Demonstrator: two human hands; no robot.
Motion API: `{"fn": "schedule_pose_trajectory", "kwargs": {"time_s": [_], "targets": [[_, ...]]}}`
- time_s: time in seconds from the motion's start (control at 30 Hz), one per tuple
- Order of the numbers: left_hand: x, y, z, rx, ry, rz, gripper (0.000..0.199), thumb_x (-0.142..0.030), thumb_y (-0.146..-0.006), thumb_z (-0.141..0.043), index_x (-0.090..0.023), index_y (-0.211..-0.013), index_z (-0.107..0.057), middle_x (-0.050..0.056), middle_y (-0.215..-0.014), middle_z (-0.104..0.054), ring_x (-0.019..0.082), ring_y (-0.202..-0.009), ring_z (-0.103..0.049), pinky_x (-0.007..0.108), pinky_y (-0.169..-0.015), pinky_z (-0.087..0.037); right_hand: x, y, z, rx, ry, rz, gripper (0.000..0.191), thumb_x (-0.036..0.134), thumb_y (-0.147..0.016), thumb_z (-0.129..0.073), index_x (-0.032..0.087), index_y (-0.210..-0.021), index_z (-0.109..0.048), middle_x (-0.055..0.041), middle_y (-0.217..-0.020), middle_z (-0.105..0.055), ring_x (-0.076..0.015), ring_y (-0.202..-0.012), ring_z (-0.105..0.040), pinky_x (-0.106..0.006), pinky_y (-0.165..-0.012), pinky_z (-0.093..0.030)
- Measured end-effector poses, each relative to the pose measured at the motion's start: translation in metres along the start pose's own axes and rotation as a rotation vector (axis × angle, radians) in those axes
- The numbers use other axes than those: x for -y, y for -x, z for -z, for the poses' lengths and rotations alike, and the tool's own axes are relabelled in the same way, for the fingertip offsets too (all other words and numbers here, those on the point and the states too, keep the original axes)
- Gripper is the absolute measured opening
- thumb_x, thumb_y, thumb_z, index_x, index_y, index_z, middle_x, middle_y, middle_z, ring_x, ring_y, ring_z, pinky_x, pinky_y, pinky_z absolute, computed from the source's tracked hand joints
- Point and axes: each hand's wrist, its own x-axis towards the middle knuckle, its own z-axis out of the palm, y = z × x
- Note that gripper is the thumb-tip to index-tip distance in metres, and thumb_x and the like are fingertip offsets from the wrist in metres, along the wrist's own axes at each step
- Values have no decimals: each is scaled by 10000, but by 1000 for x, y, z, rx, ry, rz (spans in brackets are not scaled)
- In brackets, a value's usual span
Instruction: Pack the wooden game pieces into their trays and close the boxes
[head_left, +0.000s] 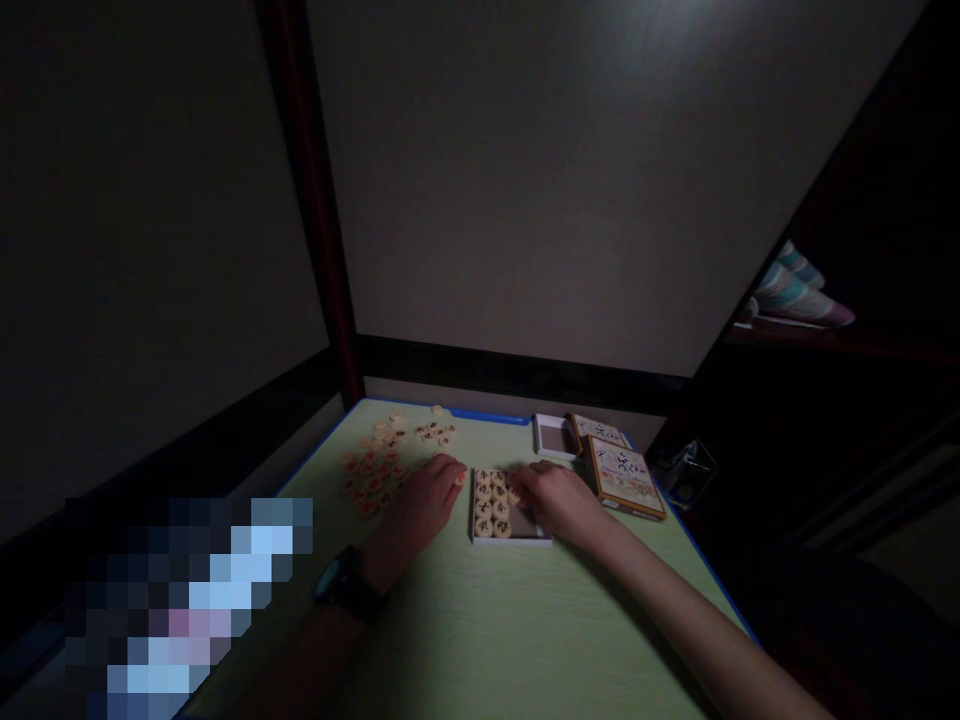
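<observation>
left hand (421,500): pinched a red-marked piece (460,480), lower centre, just left of the tray.
tray (511,542): lay between, black-marked pieces (484,509) in columns up the frame.
right hand (555,494): nearer, over its right side; hold could not be told.

Pale pieces (484,508) bear black or red characters; the table (510,620) is green.

The left hand (429,498) and right hand (556,496) curl downward, slightly apart.
</observation>
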Motion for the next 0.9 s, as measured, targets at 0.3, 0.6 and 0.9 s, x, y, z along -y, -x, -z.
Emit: {"fn": "schedule_pose_trajectory", "kwargs": {"time_s": [0.3, 0.6, 0.9], "targets": [[-4, -5, 2, -50, 204, 101, 193, -162, -891, -538, -195, -1008, -688, 69, -1039, -711, 201, -974, -667, 354, -913, -537, -10, 2, 12, -73, -189, -10, 205, 103, -801, -623, 177, -983, -683, -75, -945, -702, -198, -882, -648, -244, -732, -437], [-34, -31, -11, 215, 1100, 219, 553, -211, -650, -809, -181, -1137, -549, 15, -866, -692, 141, -739, -685, 250, -662, -533, -4, 7, 14, -220, -622, 338, 324, 129, -831, -681, 224, -1139, -722, -59, -1047, -623, -172, -956, -629, -274, -841, -510], [-43, -52, -3, 375, 1250, 281, 588, -293, -569, -899, -175, -1030, -554, 5, -799, -698, 161, -718, -699, 299, -718, -535, -14, 11, 23, -196, -546, 351, 162, 187, -910, -631, 191, -1018, -752, -67, -1011, -601, -172, -948, -609, -268, -863, -494]]}}
